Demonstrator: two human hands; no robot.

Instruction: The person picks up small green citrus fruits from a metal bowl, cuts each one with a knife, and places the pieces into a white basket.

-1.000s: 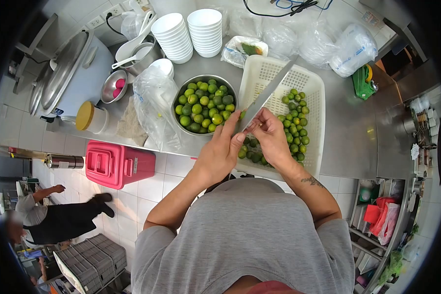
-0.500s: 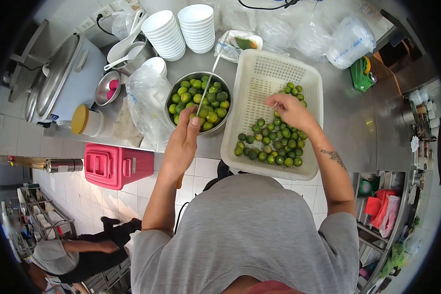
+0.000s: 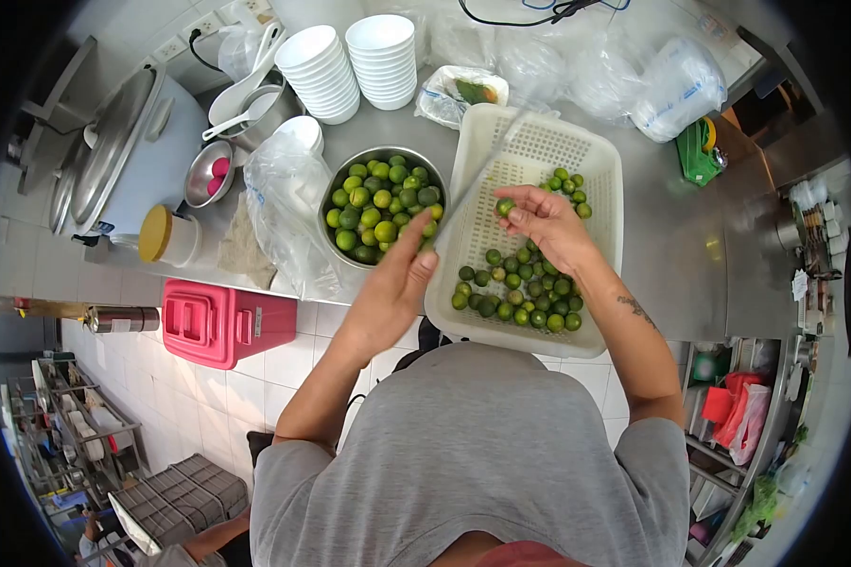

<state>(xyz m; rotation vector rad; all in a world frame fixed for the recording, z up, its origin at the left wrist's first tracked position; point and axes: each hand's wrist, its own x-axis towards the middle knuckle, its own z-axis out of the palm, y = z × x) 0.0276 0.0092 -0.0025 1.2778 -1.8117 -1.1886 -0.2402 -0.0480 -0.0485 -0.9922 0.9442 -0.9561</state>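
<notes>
one lime [image 3: 505, 205] sits in the right hand [image 3: 552, 229]; pink bin label [image 3: 258, 321] unreadable.

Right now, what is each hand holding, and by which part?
The left hand holds the knife by its near end, handle hidden; the right hand holds a green fruit by one side, in its fingertips.

Clock read from view centre. 12: white stacked bowls [image 3: 381, 66], plastic-wrapped tray [image 3: 437, 100] just right of them. Between 1 and 2: clear plastic bags [image 3: 607, 83]. 2: green tape dispenser [image 3: 696, 159]. 4: red bag [image 3: 719, 404] on shelving. 8: grey crate [image 3: 182, 496]. 9: pink lidded bin [image 3: 213, 326] on tiled floor, tub with yellow lid [image 3: 154, 234] above it. 10: big pale-blue cooker [image 3: 172, 132], small metal bowl [image 3: 195, 180] beside it, pink items [image 3: 219, 168] inside.
</notes>
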